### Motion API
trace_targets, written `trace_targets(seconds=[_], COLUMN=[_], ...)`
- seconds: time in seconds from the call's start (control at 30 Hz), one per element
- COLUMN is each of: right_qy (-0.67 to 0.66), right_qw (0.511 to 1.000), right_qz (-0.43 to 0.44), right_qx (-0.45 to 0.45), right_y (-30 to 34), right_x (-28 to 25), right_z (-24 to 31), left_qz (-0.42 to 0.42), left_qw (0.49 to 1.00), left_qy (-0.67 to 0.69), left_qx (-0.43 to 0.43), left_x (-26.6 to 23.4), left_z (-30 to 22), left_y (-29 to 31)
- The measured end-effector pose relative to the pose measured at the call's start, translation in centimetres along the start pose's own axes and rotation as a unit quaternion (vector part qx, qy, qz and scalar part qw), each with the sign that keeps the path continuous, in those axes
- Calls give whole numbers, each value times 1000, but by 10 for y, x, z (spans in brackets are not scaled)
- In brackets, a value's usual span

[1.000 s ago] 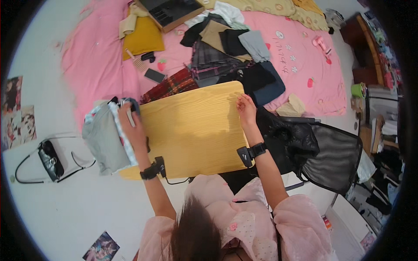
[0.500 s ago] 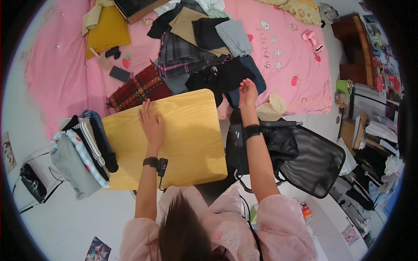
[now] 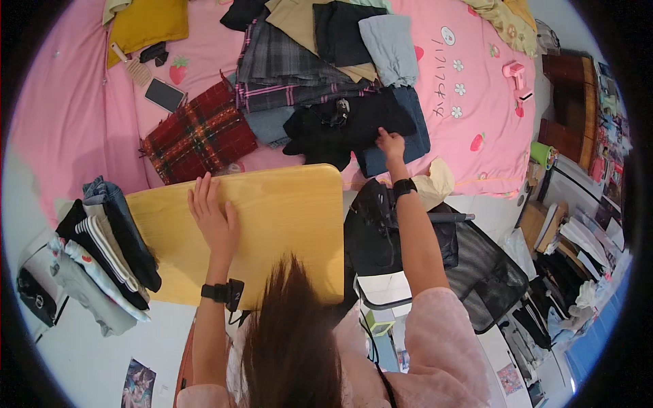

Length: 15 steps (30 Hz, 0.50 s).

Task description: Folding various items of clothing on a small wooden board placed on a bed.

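Note:
My left hand (image 3: pixel 215 216) lies flat near the far edge of a yellow wood-grain table (image 3: pixel 292 204), fingers spread and holding nothing. Farther right, my right hand (image 3: pixel 391 146) reaches over the bed to a folded black garment (image 3: pixel 360 122) with a shiny metal piece on it. The fingers close on its near right part. Beneath that garment lie folded dark blue jeans (image 3: pixel 415 129). A red plaid cloth (image 3: pixel 201 132) is spread to its left, and a grey plaid garment (image 3: pixel 279 68) lies behind it.
Folded clothes (image 3: pixel 102 251) stand in a row along the table's left edge. On the pink bed (image 3: pixel 449 143) are a phone (image 3: pixel 164 94), light blue folded cloth (image 3: pixel 388 51) and a pink gadget (image 3: pixel 518 78). A black mesh chair (image 3: pixel 479 272) stands right of the table.
My right hand has moved forward onto the black garment and its fingers have closed there. My left hand stays on the table. The whole view has shifted as I lean forward.

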State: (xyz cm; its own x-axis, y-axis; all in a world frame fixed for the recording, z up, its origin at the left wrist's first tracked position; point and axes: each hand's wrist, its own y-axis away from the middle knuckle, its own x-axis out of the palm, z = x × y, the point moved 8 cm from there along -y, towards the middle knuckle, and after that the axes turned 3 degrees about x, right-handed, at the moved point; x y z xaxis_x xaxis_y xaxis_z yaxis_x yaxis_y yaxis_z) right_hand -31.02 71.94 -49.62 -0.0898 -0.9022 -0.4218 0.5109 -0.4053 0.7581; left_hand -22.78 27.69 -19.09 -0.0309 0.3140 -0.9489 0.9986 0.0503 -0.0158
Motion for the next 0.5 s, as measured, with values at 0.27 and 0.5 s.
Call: trace_targets(seconds=[0.27, 0.5], right_qy=[272, 679], right_qw=[843, 619], right_qz=[-200, 139], right_qx=[-419, -368], right_y=[25, 83], right_x=[-8, 105], right_z=[176, 139], left_qz=[6, 3], left_qw=[1000, 1000], left_qy=[11, 9], left_qx=[3, 4], left_x=[4, 2], left_z=[-3, 4], left_y=[1, 2])
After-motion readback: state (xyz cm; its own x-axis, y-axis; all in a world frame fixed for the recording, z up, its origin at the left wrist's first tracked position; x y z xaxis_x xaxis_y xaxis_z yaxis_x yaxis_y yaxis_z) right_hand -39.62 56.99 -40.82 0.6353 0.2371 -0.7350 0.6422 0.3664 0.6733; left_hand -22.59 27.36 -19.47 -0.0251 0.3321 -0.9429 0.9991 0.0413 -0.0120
